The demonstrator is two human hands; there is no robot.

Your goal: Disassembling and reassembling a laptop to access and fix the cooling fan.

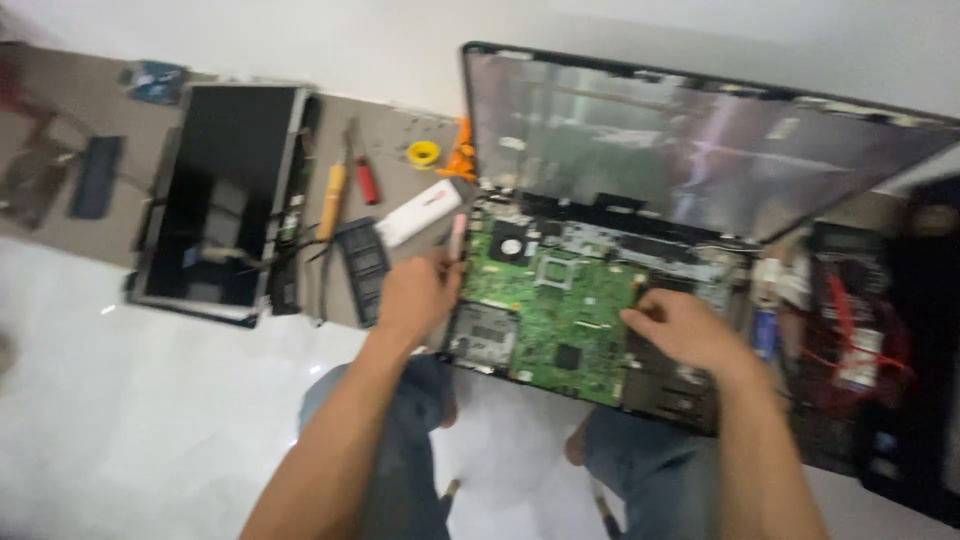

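An opened laptop lies in front of me with its green circuit board [560, 310] exposed and its screen [680, 140] tilted back. My left hand [415, 295] sits at the board's left edge, closed around a thin pinkish tool [457, 238] that points up. My right hand [680, 330] rests on the right part of the board with fingers curled; whether it holds anything is hidden by blur.
To the left lie a dismantled screen panel [225, 200], a yellow-handled screwdriver [332, 198], a red-handled tool [366, 180], a white oblong device [420, 212], a memory module [365, 268] and a yellow tape roll [423, 153]. A dark case with red wires [860, 340] stands to the right.
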